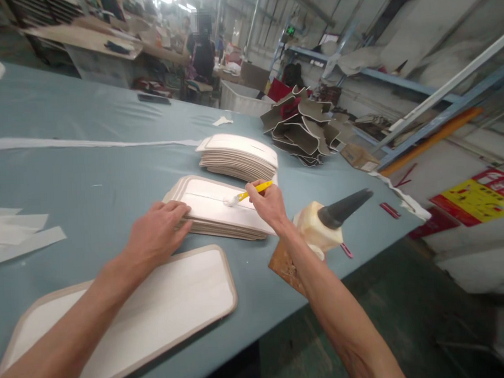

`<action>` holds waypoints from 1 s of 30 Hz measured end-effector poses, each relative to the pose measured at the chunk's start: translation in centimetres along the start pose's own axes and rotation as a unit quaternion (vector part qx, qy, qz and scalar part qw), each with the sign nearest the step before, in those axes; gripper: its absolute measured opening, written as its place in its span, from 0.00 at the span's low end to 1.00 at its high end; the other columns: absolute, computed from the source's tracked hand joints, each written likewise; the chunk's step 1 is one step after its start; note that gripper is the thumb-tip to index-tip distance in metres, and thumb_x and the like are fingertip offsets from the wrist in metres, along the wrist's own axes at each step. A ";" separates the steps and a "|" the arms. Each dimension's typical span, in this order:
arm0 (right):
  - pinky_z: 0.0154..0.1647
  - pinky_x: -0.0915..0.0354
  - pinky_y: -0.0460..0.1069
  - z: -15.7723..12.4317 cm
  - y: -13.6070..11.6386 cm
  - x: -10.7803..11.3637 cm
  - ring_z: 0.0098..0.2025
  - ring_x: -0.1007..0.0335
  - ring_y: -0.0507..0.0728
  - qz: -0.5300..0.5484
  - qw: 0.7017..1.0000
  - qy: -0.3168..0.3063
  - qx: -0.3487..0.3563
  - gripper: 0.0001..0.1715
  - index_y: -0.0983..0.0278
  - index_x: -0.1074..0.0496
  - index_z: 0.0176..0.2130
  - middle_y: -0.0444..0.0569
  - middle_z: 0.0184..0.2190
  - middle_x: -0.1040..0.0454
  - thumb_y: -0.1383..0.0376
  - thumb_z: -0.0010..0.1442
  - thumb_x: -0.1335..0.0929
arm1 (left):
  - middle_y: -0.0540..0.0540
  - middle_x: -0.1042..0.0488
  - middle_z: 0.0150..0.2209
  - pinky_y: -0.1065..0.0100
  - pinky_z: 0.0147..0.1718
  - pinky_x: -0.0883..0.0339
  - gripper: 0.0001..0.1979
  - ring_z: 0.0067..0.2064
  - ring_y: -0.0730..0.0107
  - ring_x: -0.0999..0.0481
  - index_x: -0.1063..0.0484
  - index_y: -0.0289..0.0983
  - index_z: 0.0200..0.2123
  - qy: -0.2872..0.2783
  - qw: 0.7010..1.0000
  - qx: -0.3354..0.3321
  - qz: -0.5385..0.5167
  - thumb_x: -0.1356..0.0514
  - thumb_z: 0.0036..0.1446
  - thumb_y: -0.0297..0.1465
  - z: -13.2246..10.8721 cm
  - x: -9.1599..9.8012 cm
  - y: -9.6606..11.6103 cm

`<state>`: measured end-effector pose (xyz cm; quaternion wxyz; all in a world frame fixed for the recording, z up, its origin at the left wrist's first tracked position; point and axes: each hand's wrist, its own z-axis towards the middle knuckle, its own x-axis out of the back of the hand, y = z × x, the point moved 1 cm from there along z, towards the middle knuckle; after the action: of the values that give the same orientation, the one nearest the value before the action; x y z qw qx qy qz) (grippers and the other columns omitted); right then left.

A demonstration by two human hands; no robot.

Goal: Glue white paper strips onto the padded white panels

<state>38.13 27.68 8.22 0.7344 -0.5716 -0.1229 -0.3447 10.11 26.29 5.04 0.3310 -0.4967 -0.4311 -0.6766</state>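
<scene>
Nearest, the left forearm (99, 304) crosses above a large round-cornered white panel with a tan border (185, 296), which lies on the blue-green table covering (111, 177) in front of, and to the left of, the near stack of tan-edged white panels (220, 215). This near stack is the landmark for the rest. At its left end rests the left hand (158, 231), fingers loosely extended on the top, thumb apart from them at the front edge, gripping no tool. Over its right end the right hand (269, 204) is closed, pinching a yellow-handled brush (263, 186); the pale bristle end meets the top panel's white face, near a thin lengthwise line.

Just behind the near stack sits a rear stack of curved panels (238, 159). To the right of the near stack stands a cream plastic container (315, 228) with a black conical spout (346, 208), tilted up to the right; a stained brown board (285, 265) lies beside it, partly hidden by the right forearm (334, 291). Well left of the near stack lie loose white strips (22, 235). Beyond it, to the right, bent grey-brown pieces (307, 126) are heaped, and far behind it is a co-worker (201, 58).
</scene>
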 end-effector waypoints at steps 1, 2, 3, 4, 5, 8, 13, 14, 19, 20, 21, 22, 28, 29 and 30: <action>0.30 0.38 0.48 -0.1 0.5 0.9 0.26 0.30 0.55 -0.007 1.000 0.003 -0.003 0.18 0.60 0.26 0.30 0.43 0.22 0.25 0.51 0.63 0.34 | 0.43 0.21 0.61 0.52 0.54 0.26 0.21 0.59 0.45 0.25 0.23 0.43 0.55 0.000 1.000 0.000 0.002 0.49 0.68 0.43 0.0 0.0 -0.1; 0.30 0.38 0.48 -0.2 1.0 1.8 0.26 0.30 0.55 -0.015 1.000 0.006 -0.006 0.17 0.60 0.26 0.30 0.42 0.22 0.25 0.52 0.63 0.34 | 0.43 0.21 0.61 0.53 0.54 0.26 0.21 0.59 0.46 0.25 0.23 0.44 0.55 0.000 1.000 0.000 0.005 0.49 0.68 0.43 0.1 0.0 -0.2; 0.30 0.38 0.48 -0.4 1.5 2.7 0.27 0.30 0.55 -0.022 1.000 0.009 -0.009 0.17 0.60 0.26 0.30 0.42 0.22 0.25 0.52 0.62 0.34 | 0.43 0.21 0.62 0.53 0.55 0.26 0.22 0.60 0.46 0.25 0.24 0.44 0.55 -0.001 1.000 -0.001 0.008 0.49 0.68 0.44 0.1 0.0 -0.2; 0.31 0.38 0.48 -0.5 1.9 3.5 0.27 0.30 0.55 -0.029 0.999 0.014 -0.012 0.16 0.60 0.26 0.30 0.42 0.22 0.25 0.52 0.62 0.34 | 0.43 0.22 0.62 0.53 0.56 0.26 0.23 0.60 0.46 0.25 0.24 0.43 0.56 -0.002 1.000 -0.001 0.011 0.50 0.68 0.44 0.2 0.0 -0.3; 0.31 0.39 0.48 -0.6 2.3 4.3 0.27 0.30 0.55 -0.037 0.999 0.019 -0.016 0.16 0.60 0.26 0.30 0.42 0.22 0.26 0.53 0.62 0.34 | 0.43 0.22 0.63 0.52 0.57 0.27 0.24 0.60 0.46 0.26 0.24 0.42 0.57 -0.004 1.000 -0.002 0.015 0.51 0.68 0.44 0.2 0.0 -0.3; 0.30 0.41 0.48 -1.1 3.4 6.3 0.26 0.31 0.55 -0.059 0.998 0.031 -0.023 0.16 0.60 0.25 0.30 0.42 0.22 0.26 0.54 0.63 0.34 | 0.40 0.23 0.63 0.46 0.58 0.27 0.28 0.60 0.42 0.26 0.25 0.39 0.59 -0.007 1.000 -0.005 0.028 0.54 0.68 0.45 0.4 0.1 -0.2; 0.31 0.43 0.48 -1.8 4.5 8.3 0.25 0.33 0.55 -0.099 0.994 0.046 -0.026 0.16 0.60 0.26 0.28 0.41 0.20 0.30 0.56 0.64 0.34 | 0.39 0.23 0.64 0.43 0.59 0.29 0.30 0.59 0.39 0.27 0.25 0.37 0.59 -0.010 0.999 -0.006 0.047 0.55 0.67 0.47 0.5 0.3 0.0; 0.31 0.43 0.49 -1.9 4.7 8.6 0.25 0.34 0.55 -0.108 0.993 0.050 -0.026 0.16 0.60 0.27 0.27 0.41 0.19 0.31 0.57 0.64 0.34 | 0.39 0.23 0.64 0.44 0.60 0.29 0.31 0.59 0.40 0.26 0.25 0.37 0.59 -0.012 0.999 -0.009 0.048 0.55 0.67 0.47 0.5 0.3 0.0; 0.34 0.41 0.49 -2.4 5.0 9.4 0.27 0.31 0.56 -0.152 0.986 0.062 -0.029 0.15 0.60 0.26 0.27 0.43 0.20 0.31 0.59 0.65 0.32 | 0.39 0.23 0.63 0.46 0.62 0.31 0.31 0.58 0.43 0.26 0.27 0.38 0.60 -0.018 0.998 -0.015 0.062 0.56 0.66 0.48 0.7 0.4 -0.2; 0.35 0.40 0.49 -2.5 5.0 9.5 0.28 0.30 0.56 -0.158 0.985 0.062 -0.029 0.15 0.60 0.25 0.28 0.43 0.20 0.30 0.60 0.65 0.32 | 0.39 0.23 0.63 0.47 0.62 0.31 0.31 0.57 0.44 0.26 0.27 0.37 0.60 -0.017 0.998 -0.015 0.066 0.56 0.67 0.48 0.7 0.3 -0.2; 0.35 0.40 0.49 -2.6 5.0 9.6 0.29 0.29 0.57 -0.164 0.984 0.063 -0.029 0.14 0.60 0.25 0.28 0.43 0.20 0.29 0.60 0.65 0.32 | 0.38 0.23 0.62 0.47 0.62 0.32 0.31 0.58 0.44 0.26 0.27 0.37 0.60 -0.016 0.997 -0.017 0.069 0.56 0.67 0.48 0.7 0.3 -0.3; 0.36 0.39 0.49 -2.7 4.9 9.7 0.29 0.29 0.57 -0.169 0.983 0.063 -0.029 0.14 0.60 0.24 0.28 0.44 0.20 0.29 0.60 0.65 0.32 | 0.38 0.23 0.62 0.48 0.63 0.32 0.32 0.58 0.44 0.26 0.27 0.37 0.60 -0.015 0.997 -0.018 0.070 0.57 0.67 0.47 0.7 0.2 -0.3; 0.36 0.39 0.48 -3.5 4.2 10.1 0.28 0.29 0.56 -0.186 0.979 0.076 -0.025 0.14 0.61 0.24 0.30 0.43 0.22 0.27 0.61 0.66 0.32 | 0.35 0.23 0.62 0.43 0.61 0.32 0.34 0.58 0.39 0.25 0.26 0.36 0.60 -0.009 0.998 -0.025 0.060 0.58 0.65 0.49 0.8 -0.1 -0.6; 0.35 0.38 0.48 -3.8 4.0 10.2 0.28 0.28 0.55 -0.179 0.980 0.089 -0.024 0.14 0.61 0.23 0.31 0.43 0.23 0.27 0.60 0.67 0.33 | 0.34 0.23 0.62 0.43 0.60 0.31 0.35 0.58 0.38 0.25 0.26 0.36 0.60 -0.008 0.998 -0.024 0.058 0.58 0.65 0.49 0.8 -0.1 -0.6; 0.35 0.38 0.48 -4.3 3.7 10.2 0.27 0.28 0.55 -0.162 0.981 0.108 -0.023 0.15 0.61 0.22 0.34 0.43 0.23 0.26 0.58 0.69 0.34 | 0.34 0.23 0.62 0.43 0.60 0.31 0.35 0.58 0.38 0.25 0.26 0.36 0.60 -0.008 0.998 -0.024 0.055 0.58 0.65 0.49 0.8 0.0 -0.6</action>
<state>47.13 20.40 9.94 0.6646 -0.5204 -0.1261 -0.5212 9.94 27.24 4.97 0.3523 -0.5332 -0.3895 -0.6632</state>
